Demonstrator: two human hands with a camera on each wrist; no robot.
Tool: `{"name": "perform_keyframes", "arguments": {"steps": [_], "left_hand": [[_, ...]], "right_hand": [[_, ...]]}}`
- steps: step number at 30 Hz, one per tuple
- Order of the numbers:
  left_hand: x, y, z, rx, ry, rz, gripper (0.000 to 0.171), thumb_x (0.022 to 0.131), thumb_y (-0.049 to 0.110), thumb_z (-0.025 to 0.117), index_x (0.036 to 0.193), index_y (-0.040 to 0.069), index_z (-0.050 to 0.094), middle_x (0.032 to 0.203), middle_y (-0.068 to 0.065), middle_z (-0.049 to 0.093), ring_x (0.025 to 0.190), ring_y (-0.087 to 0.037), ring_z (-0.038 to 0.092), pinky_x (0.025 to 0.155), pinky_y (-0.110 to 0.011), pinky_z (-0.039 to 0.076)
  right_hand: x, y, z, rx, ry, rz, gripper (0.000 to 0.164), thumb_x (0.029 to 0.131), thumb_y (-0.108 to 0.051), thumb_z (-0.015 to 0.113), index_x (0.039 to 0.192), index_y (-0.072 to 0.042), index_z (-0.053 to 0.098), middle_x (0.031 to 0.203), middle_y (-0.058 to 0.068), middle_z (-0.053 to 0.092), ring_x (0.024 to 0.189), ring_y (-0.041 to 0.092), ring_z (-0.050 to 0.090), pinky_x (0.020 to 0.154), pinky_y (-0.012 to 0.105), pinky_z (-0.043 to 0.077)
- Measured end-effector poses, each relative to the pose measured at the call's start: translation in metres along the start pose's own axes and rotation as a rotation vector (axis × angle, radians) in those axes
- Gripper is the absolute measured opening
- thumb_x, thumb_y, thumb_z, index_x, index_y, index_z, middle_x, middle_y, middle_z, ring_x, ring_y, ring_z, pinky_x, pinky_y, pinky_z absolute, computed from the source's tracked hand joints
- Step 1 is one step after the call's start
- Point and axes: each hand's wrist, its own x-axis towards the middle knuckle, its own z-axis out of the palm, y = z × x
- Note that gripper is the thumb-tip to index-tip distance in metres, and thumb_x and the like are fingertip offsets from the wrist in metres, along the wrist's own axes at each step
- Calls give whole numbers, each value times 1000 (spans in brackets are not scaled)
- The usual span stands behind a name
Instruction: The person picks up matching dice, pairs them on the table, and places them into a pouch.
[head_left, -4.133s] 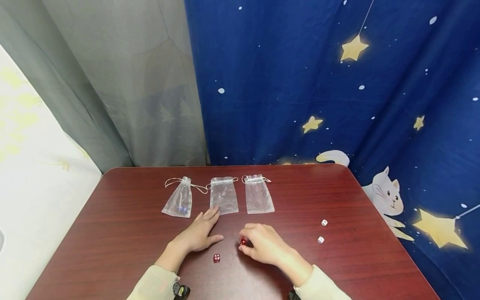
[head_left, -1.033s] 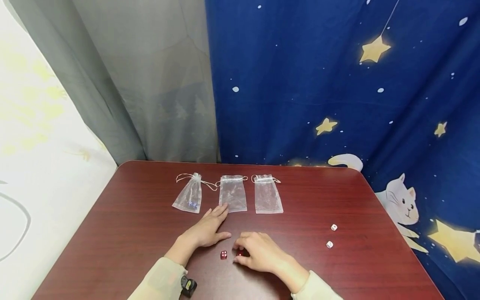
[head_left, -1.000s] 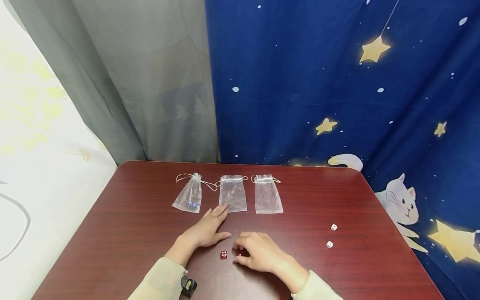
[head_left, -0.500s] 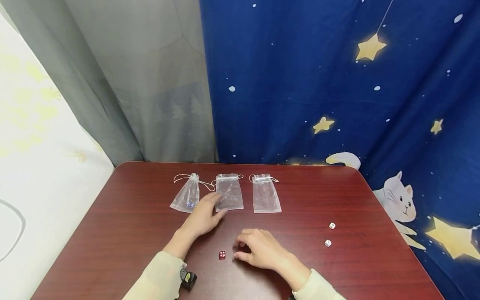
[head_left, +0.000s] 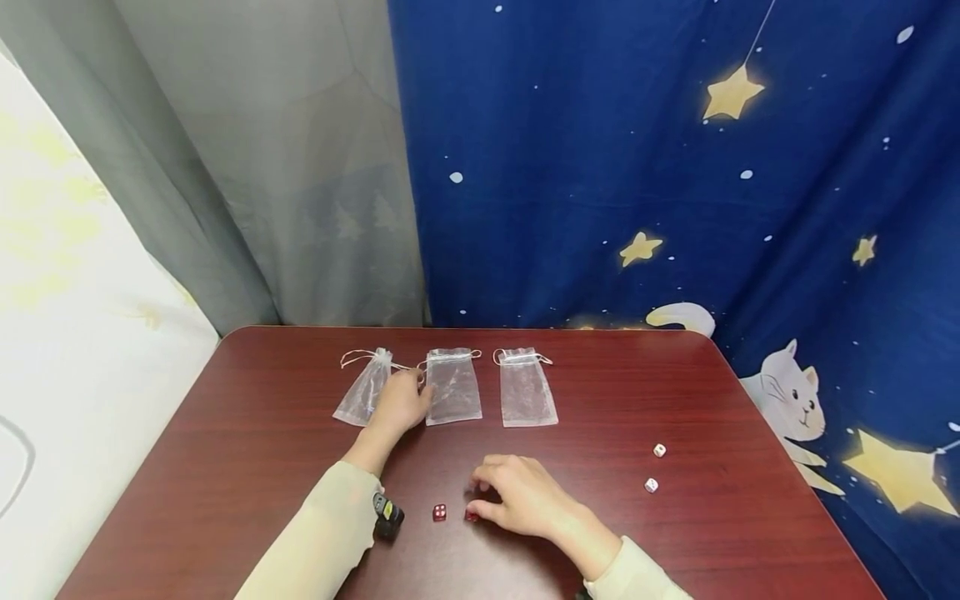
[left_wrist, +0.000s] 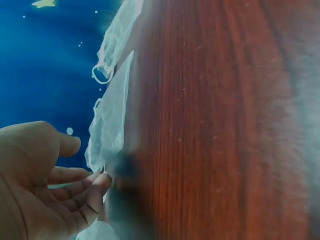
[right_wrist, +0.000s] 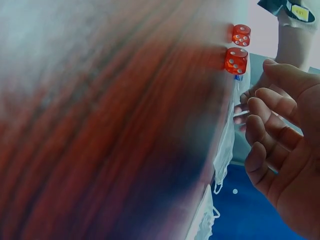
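Observation:
Three sheer white drawstring pouches lie in a row: a left pouch [head_left: 358, 398] with its neck gathered, a middle pouch [head_left: 453, 392] and a right pouch [head_left: 528, 396]. My left hand [head_left: 400, 406] reaches between the first two and partly covers the left one. In the left wrist view its bent fingertips touch the cord [left_wrist: 103, 170] of the middle pouch [left_wrist: 114, 107], the thumb standing apart. Two red dice sit close together, a left die [head_left: 439, 512] and a right die [head_left: 471, 515]. Beside them my right hand [head_left: 525, 496] hovers, fingers loosely curved, holding nothing.
Two white dice, a farther one [head_left: 659, 451] and a nearer one [head_left: 651, 485], lie on the right part of the dark red table [head_left: 600, 392]. A blue star-print curtain [head_left: 540, 167] and a grey curtain [head_left: 300, 167] hang behind the table's back edge.
My right hand has moved one red die left beside the other and released it. My left hand has left the middle pouch's lower corner and moved up to the cord.

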Motion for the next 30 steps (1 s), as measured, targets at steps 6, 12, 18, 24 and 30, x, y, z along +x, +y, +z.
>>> {"name": "perform_keyframes", "arguments": {"steps": [6, 12, 18, 24, 30], "left_hand": [[10, 0, 2, 42, -28, -107, 32, 95, 22, 67, 69, 2, 64, 77, -19, 69, 84, -42, 67, 72, -52, 52], [15, 0, 4, 104, -55, -165, 46, 91, 26, 73, 53, 9, 52, 73, -21, 68, 81, -44, 68, 69, -54, 53], [19, 2, 10, 105, -47, -159, 45, 87, 20, 77, 51, 12, 52, 61, -10, 63, 71, -37, 67, 66, -52, 52], [15, 5, 12, 124, -31, -127, 39, 87, 17, 76, 56, 14, 52, 63, -8, 62, 70, -34, 66, 65, -50, 51], [6, 10, 8, 64, 70, -87, 24, 89, 19, 76, 69, 13, 66, 68, -3, 66, 70, -31, 66, 65, -48, 53]], "right_hand": [[-1, 1, 0, 2, 7, 1, 18, 87, -34, 79, 97, -19, 75, 85, -12, 64, 77, -2, 59, 68, 21, 51], [-1, 4, 1, 11, 15, 5, 19, 88, -35, 78, 97, -19, 75, 86, -12, 65, 78, 0, 61, 70, 21, 52], [-2, 6, 0, 10, 24, 13, 18, 87, -35, 79, 95, -19, 74, 85, -12, 65, 76, -1, 60, 68, 21, 51], [2, 11, -7, 9, 52, 28, 16, 88, -35, 78, 94, -20, 74, 84, -11, 64, 77, 0, 60, 67, 23, 52], [9, 17, -21, 8, 140, 22, 21, 89, -33, 77, 99, -15, 74, 85, -8, 66, 74, 5, 62, 67, 27, 53]]}}
